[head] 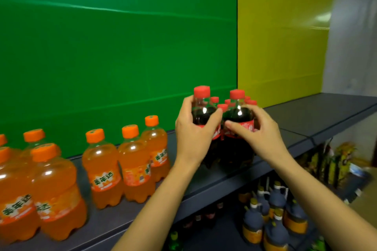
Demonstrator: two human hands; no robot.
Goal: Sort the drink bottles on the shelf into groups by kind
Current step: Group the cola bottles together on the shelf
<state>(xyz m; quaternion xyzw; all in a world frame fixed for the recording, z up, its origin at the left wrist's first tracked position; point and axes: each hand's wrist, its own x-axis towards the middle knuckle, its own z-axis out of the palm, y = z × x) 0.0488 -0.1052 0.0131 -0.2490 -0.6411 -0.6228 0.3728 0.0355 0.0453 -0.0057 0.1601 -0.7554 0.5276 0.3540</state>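
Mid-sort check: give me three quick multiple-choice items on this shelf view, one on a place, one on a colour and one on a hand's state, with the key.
1. Where do the cola bottles stand relative to the orange soda bottles?
A. To their left
B. To their right
C. On the shelf below

2. What colour are the cola bottles' caps?
A. Red
B. Orange
C. Green

3. What is the left hand doing?
A. Hanging idle
B. Gripping a cola bottle
C. Gripping an orange soda bottle

Key:
1 B, the dark bottles cluster right of the orange group on the same shelf.
2 A, every cola top showing is red.
3 B, its fingers curl round a dark bottle's shoulder.
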